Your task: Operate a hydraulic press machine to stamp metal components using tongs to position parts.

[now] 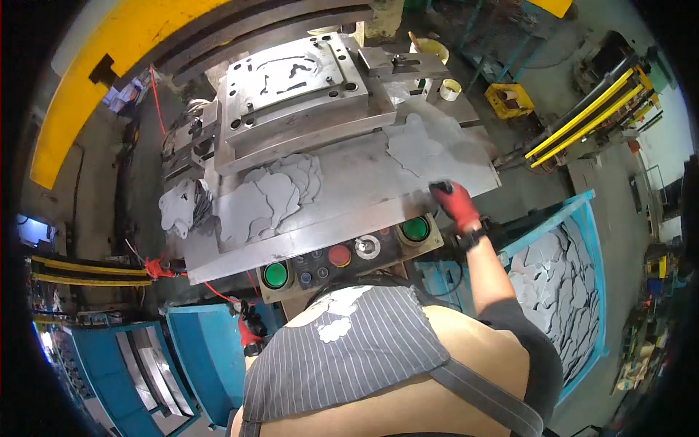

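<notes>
My right hand [457,205], in a red glove with black fingertips, is over the front right edge of the steel bed plate [357,211]. Its fingers are curled together, with nothing visible in them. Low beside the blue bin, my left hand [251,333] wears a similar glove; its fingers are too small and dark to make out. Thin flat grey metal blanks [273,197] lie overlapped on the plate's left part. Another small bunch of blanks [182,207] sits at the far left, and a few blanks [413,144] lie at the right.
Behind the plate stands a steel die [291,80] under a yellow press frame [109,65]. A control panel [338,255] with two green buttons fronts the plate. To the right is a blue bin [593,255] full of grey pieces; another blue bin [207,349] is at left.
</notes>
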Available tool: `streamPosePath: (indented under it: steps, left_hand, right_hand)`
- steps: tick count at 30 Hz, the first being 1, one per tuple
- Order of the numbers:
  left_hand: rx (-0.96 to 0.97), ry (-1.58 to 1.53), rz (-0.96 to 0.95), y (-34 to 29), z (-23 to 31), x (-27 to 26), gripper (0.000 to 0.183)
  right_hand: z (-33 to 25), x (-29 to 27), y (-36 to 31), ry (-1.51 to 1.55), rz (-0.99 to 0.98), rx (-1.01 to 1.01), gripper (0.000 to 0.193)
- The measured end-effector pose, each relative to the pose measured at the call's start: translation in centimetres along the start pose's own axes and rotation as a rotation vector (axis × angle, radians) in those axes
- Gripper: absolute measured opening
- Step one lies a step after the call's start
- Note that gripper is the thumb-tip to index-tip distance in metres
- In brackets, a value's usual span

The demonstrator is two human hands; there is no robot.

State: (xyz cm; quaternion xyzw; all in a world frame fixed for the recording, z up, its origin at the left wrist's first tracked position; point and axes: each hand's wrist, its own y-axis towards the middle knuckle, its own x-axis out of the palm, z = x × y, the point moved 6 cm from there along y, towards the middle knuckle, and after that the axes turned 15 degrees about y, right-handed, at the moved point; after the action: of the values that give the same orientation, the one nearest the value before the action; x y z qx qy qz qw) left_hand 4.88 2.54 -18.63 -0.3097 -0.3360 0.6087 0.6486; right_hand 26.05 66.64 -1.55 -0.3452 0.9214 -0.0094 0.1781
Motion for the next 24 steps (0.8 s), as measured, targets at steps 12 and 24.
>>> streamPosePath:
  steps: [12, 24]
  left_hand:
    - [0.583, 0.058, 0.408, -5.4, 6.2, -0.9, 0.033]
    - [0.877, 0.377, -0.017, -9.3, 13.4, 12.8, 0.040]
  right_hand:
    - [-2.9, 15.9, 7.0, -0.730, 0.069, -0.258, 0.095]
    - [-1.7, 14.6, -5.9, -0.992, -0.211, -0.562, 0.067]
